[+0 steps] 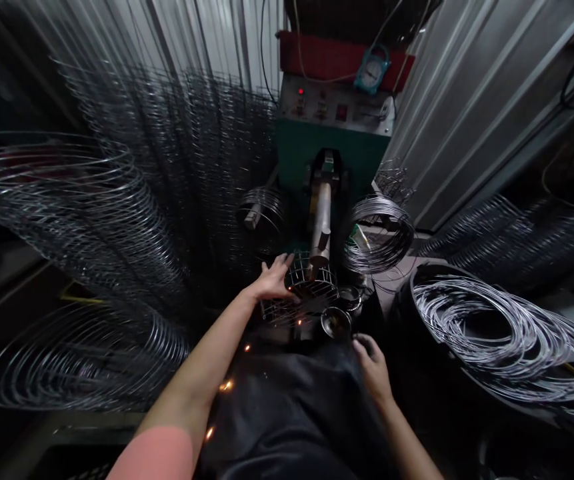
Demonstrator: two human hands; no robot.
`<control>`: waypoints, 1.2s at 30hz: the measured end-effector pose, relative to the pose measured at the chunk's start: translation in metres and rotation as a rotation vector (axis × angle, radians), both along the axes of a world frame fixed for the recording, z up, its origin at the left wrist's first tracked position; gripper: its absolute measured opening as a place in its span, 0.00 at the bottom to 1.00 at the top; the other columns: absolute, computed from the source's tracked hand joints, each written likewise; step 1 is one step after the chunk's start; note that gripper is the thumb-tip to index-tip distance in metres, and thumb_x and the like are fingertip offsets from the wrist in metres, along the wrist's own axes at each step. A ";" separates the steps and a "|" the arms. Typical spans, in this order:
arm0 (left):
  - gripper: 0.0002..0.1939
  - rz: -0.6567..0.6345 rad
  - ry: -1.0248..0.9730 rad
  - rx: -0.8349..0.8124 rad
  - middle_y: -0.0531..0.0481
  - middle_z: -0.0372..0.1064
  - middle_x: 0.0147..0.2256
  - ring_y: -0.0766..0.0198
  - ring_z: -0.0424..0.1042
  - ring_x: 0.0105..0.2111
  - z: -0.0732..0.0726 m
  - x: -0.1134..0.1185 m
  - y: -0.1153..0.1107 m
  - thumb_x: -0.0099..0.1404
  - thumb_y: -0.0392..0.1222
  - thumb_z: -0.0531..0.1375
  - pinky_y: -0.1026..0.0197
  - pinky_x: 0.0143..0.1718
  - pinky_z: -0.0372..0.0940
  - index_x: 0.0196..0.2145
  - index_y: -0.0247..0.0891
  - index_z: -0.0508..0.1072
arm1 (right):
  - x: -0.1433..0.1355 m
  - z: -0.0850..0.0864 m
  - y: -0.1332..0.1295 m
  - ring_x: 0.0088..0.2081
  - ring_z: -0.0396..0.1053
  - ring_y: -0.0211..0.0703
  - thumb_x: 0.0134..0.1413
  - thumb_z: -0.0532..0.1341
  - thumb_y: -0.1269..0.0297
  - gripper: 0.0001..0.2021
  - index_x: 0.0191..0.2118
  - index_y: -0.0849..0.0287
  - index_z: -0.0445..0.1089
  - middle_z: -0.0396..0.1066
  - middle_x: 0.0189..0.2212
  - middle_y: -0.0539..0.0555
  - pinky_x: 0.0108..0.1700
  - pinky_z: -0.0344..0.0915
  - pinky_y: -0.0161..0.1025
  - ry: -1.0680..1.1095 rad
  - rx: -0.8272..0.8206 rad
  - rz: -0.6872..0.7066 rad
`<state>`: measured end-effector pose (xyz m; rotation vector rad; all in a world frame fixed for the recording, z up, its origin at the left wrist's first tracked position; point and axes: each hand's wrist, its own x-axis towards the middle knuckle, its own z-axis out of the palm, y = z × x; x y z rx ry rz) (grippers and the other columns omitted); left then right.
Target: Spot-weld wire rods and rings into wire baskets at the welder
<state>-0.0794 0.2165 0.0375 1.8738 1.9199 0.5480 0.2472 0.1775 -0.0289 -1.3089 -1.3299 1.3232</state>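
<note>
My left hand is at the left side of a small round wire basket, its fingers spread along the wires and its thumb lower down, gripping it. The basket sits around the lower end of a metal arm that juts from a green machine. Orange sparks fly below it, over a dark apron. Close to my lap, my right hand is closed with curled fingers; whatever it may hold is too dark to make out. Just left of it is a small round metal cup.
Tall stacks of wire rings and wire coils crowd the left. A black tub with loose wire rings stands at the right. Smaller wire coils flank the machine arm. A blue clock hangs above the control panel.
</note>
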 end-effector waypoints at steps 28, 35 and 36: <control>0.42 -0.056 0.121 0.284 0.31 0.52 0.60 0.40 0.51 0.61 0.003 0.055 -0.080 0.40 0.44 0.67 0.38 0.60 0.43 0.54 0.33 0.61 | -0.092 0.089 0.014 0.45 0.70 0.43 0.57 0.56 0.70 0.15 0.49 0.54 0.71 0.73 0.43 0.55 0.44 0.63 0.34 -1.063 0.553 0.696; 0.43 -0.034 0.115 0.242 0.35 0.51 0.61 0.42 0.50 0.61 0.002 0.057 -0.065 0.40 0.46 0.67 0.40 0.61 0.42 0.55 0.35 0.61 | -0.078 0.092 0.028 0.42 0.71 0.43 0.56 0.58 0.65 0.14 0.49 0.56 0.70 0.73 0.42 0.55 0.41 0.64 0.35 -0.913 0.606 0.851; 0.43 -0.031 0.110 0.238 0.36 0.51 0.61 0.42 0.50 0.61 0.002 0.056 -0.064 0.40 0.46 0.67 0.40 0.61 0.42 0.55 0.36 0.61 | -0.076 0.092 0.028 0.42 0.71 0.43 0.55 0.59 0.65 0.15 0.50 0.56 0.70 0.72 0.43 0.56 0.41 0.64 0.35 -0.895 0.614 0.864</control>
